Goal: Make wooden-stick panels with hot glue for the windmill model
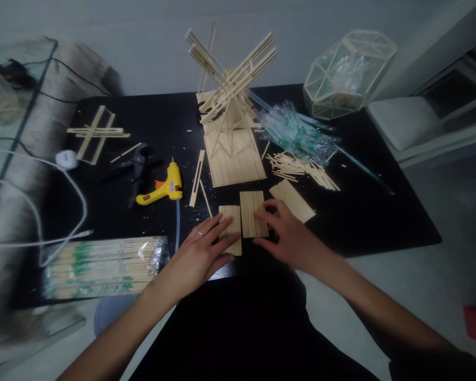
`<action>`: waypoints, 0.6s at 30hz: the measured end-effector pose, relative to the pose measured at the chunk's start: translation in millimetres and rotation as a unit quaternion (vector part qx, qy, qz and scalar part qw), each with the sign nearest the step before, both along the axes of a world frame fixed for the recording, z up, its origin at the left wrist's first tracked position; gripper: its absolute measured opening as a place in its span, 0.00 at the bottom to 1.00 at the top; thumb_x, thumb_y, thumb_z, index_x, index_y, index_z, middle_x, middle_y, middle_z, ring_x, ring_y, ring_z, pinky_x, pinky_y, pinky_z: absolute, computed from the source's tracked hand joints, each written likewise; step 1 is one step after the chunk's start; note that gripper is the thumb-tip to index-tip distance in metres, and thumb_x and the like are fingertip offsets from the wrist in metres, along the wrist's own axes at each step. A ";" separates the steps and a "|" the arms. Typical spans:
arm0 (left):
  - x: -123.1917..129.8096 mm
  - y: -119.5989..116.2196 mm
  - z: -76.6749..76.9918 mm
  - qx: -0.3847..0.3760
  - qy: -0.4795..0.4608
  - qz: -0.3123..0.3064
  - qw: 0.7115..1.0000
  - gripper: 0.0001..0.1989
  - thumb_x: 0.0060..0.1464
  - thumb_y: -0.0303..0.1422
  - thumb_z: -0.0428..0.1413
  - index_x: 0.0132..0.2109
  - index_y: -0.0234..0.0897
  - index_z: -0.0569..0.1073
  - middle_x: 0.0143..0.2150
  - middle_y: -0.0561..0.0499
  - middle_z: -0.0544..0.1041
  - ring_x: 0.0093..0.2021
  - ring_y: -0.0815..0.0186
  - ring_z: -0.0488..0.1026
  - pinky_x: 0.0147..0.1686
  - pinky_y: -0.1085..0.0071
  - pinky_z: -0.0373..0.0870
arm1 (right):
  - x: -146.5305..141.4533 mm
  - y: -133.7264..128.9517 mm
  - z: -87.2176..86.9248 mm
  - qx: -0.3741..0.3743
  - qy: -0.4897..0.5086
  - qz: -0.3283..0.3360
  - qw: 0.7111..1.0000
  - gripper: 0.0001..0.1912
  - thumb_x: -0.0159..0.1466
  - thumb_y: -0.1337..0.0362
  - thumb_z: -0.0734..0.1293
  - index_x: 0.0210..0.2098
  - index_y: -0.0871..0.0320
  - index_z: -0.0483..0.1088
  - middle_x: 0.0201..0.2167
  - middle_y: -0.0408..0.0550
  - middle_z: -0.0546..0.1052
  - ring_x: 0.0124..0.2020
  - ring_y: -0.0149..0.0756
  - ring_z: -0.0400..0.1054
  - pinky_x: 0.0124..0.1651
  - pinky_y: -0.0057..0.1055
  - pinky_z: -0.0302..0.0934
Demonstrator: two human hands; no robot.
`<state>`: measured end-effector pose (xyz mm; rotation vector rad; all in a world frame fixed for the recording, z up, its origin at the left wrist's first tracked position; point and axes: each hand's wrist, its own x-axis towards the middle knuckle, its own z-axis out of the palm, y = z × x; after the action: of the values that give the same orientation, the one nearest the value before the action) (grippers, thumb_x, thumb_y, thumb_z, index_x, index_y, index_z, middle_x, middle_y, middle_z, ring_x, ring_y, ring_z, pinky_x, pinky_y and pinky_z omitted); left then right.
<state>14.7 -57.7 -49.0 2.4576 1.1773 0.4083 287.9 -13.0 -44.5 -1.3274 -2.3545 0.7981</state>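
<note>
Two small rectangular panels made of thin wooden sticks lie side by side at the table's front edge. Over the left panel (235, 244) stretch the slightly spread fingers of my left hand (202, 251), its thumb near the lower edge. My right hand (287, 235) grips the right panel (250, 214) by its right side, fingers on its surface and thumb at the lower corner. A narrow gap separates the panels, and the right one sits slightly farther back. Just behind is a windmill model (236, 100) with crossed stick blades, standing on a larger stick base (236, 164).
Left are a yellow glue gun (164, 188), a black clamp (138, 161), a stick cross (99, 132) and bagged sticks (103, 267). Right are loose sticks (301, 168), another panel (293, 200), crumpled wrappers (295, 132) and a geometric glass container (349, 74). A white cable (79, 196) trails at far left.
</note>
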 end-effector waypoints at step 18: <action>-19.9 -20.5 6.2 -0.007 0.038 -0.053 0.998 0.22 0.71 0.38 0.56 0.68 0.44 0.72 0.76 0.46 0.65 0.78 0.49 0.55 0.71 0.44 0.66 | -8.4 21.2 -4.4 0.120 -0.119 -0.032 0.985 0.38 0.63 0.43 0.76 0.62 0.61 0.72 0.64 0.73 0.68 0.63 0.72 0.64 0.62 0.69 0.61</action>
<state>-5.2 -78.2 -42.8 2.5297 1.0701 0.2779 279.5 8.2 -48.8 -1.4530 -2.4769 0.3376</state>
